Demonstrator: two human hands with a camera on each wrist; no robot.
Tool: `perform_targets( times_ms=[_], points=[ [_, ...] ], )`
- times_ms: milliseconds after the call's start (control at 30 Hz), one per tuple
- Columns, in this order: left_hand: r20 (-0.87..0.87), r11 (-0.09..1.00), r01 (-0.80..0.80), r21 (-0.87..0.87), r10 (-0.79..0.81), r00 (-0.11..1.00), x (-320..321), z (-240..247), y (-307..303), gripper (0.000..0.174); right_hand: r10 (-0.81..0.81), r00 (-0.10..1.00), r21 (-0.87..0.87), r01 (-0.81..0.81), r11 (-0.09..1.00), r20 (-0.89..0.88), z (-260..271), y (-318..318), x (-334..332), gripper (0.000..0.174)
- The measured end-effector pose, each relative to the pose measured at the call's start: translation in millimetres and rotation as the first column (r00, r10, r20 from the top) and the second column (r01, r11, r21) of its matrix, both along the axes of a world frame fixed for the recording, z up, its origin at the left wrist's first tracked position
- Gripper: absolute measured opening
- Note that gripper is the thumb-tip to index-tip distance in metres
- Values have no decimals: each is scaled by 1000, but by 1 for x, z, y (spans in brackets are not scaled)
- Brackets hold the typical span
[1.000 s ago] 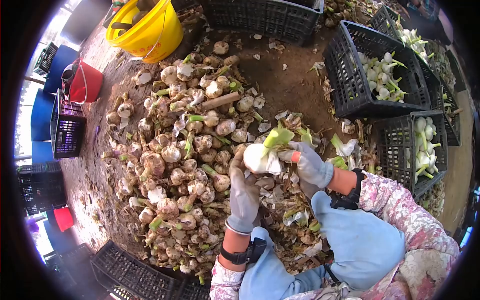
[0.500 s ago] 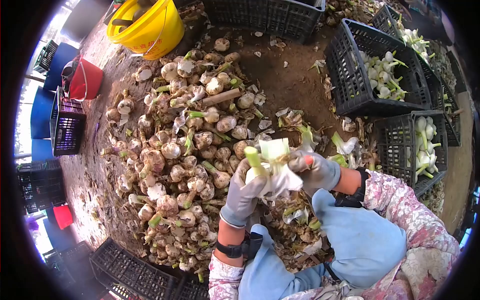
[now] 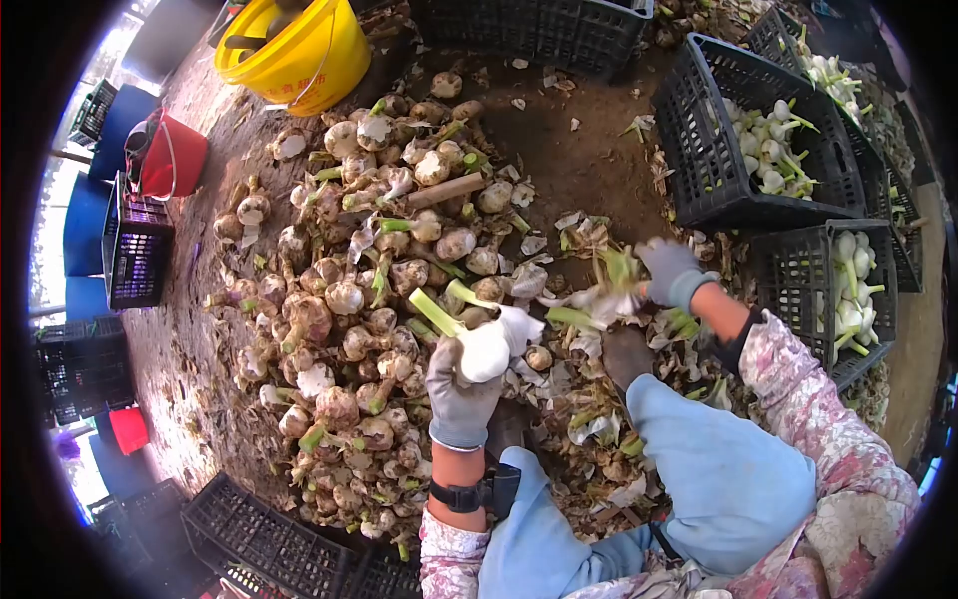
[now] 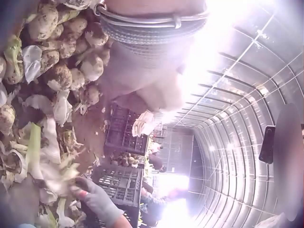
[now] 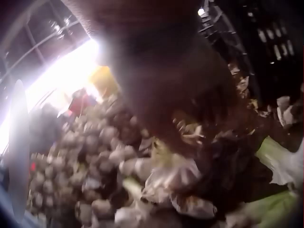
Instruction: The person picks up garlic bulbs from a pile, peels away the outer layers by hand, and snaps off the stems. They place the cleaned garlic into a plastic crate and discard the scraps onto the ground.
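Note:
My gloved left hand (image 3: 464, 399) holds a white garlic bulb (image 3: 484, 351) whose cut green stem points up and to the left; a loosened strip of skin hangs at its right side. To the right, over scattered peelings, my gloved right hand (image 3: 674, 272) pinches a blurred piece of garlic peel (image 3: 619, 283), green and white. That peel (image 5: 173, 173) shows right at the fingertips in the right wrist view. A heap of unpeeled garlic (image 3: 344, 299), brown and dirty with short stems, spreads on the ground left of both hands.
Black crates (image 3: 699, 150) with peeled white garlic (image 3: 773, 150) stand at the right. A yellow bucket (image 3: 339, 60) and a red bucket (image 3: 185, 160) are at the upper left. Another black crate (image 3: 529, 35) lies at the top. Peelings (image 3: 589, 399) cover the ground between the person's legs.
Both hands were together on the bulb. The right hand has pulled off outer peel and swung right with it, while the left hand has moved slightly left with the bulb.

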State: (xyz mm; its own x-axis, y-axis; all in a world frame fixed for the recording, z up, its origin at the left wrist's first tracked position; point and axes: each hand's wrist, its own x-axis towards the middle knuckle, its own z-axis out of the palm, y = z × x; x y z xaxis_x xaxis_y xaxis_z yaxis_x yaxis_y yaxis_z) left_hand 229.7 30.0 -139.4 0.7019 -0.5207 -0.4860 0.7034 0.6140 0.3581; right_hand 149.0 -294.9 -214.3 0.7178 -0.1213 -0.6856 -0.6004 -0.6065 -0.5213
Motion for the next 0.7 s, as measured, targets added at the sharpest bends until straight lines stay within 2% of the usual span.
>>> perform_targets(
  times_ms=[33, 67, 100, 133, 167, 200, 233, 267, 300, 333, 367, 400, 433, 467, 500, 533, 567, 600, 633, 667, 700],
  points=[
    [-4, 1000, 8, 3, -8, 1000, 0, -2, 0, 43, 171, 960, -259, -112, 959, 220, 12, 18, -2, 53],
    [55, 1000, -6, 20, 5, 998, -1, -6, -2, 41, 385, 845, -520, -154, 840, 372, 27, 36, 0, 65],
    [112, 999, -22, 36, 18, 994, -1, -6, -5, 39, 42, 896, 43, -69, 997, 443, 48, 55, 10, 70],
    [108, 991, -51, 120, 38, 993, -4, -2, -11, 35, -291, 905, 590, 57, 806, 310, 71, 75, 19, 75],
    [110, 992, -49, 119, 36, 993, -5, -4, -14, 35, -400, 901, 786, 122, 606, 168, 88, 96, 21, 66],
    [253, 967, -12, 256, -56, 966, -5, -7, -15, 32, -189, 837, 493, -107, 863, 513, 104, 114, 29, 56],
    [376, 920, 4, 392, -164, 912, -6, -9, -17, 29, -322, 682, 555, -149, 818, 657, 85, 131, 27, 45],
    [229, 956, -5, 294, -65, 971, -9, 8, -23, 25, -396, 822, 700, -5, 714, 410, 86, 131, 28, 40],
    [228, 955, -5, 296, -66, 971, -8, 3, -20, 25, -423, 897, 787, 168, 593, 127, 87, 131, 29, 35],
    [294, 940, -44, 339, -62, 954, -6, -6, -15, 26, -422, 898, 788, 168, 592, 125, 79, 129, 30, 35],
    [359, 922, -85, 378, -61, 931, -5, -10, -12, 28, -407, 883, 756, 98, 647, 234, 65, 124, 29, 34],
    [151, 984, -97, 152, 74, 986, -2, 10, -19, 29, -384, 858, 713, 29, 701, 342, 60, 121, 27, 33],
    [-41, 980, -158, -120, 154, 987, 3, 0, -15, 31, -383, 858, 712, 28, 701, 344, 58, 116, 24, 33],
    [-51, 975, -162, -151, 156, 986, 7, 0, -14, 31, -180, 964, 576, 35, 817, 197, 56, 112, 20, 33],
    [-62, 969, -168, -180, 159, 985, 9, 1, -11, 32, 6, 1000, 427, -6, 904, 0, 56, 109, 15, 32],
    [-73, 962, -237, -134, 229, 971, 9, -7, -9, 34, 10, 1000, 429, -9, 903, 0, 49, 105, 6, 32],
    [-73, 961, -241, -132, 234, 970, 9, -11, -6, 34, 337, 930, 261, -366, 893, 147, 37, 102, -4, 33],
    [-84, 965, -240, -108, 232, 969, 9, -7, -9, 34, 637, 737, 46, -661, 749, 225, 42, 104, -4, 35],
    [-96, 968, -235, -84, 227, 969, 9, -1, -11, 35, 636, 738, 47, -661, 749, 226, 47, 106, -2, 35],
    [-165, 980, -199, -19, 194, 967, 7, 8, -12, 35, 459, 813, 72, -514, 855, 358, 53, 108, 0, 39],
    [-166, 980, -199, -20, 193, 967, 6, 4, -11, 35, 259, 841, 119, -353, 928, 474, 69, 113, 7, 44]
  ],
)
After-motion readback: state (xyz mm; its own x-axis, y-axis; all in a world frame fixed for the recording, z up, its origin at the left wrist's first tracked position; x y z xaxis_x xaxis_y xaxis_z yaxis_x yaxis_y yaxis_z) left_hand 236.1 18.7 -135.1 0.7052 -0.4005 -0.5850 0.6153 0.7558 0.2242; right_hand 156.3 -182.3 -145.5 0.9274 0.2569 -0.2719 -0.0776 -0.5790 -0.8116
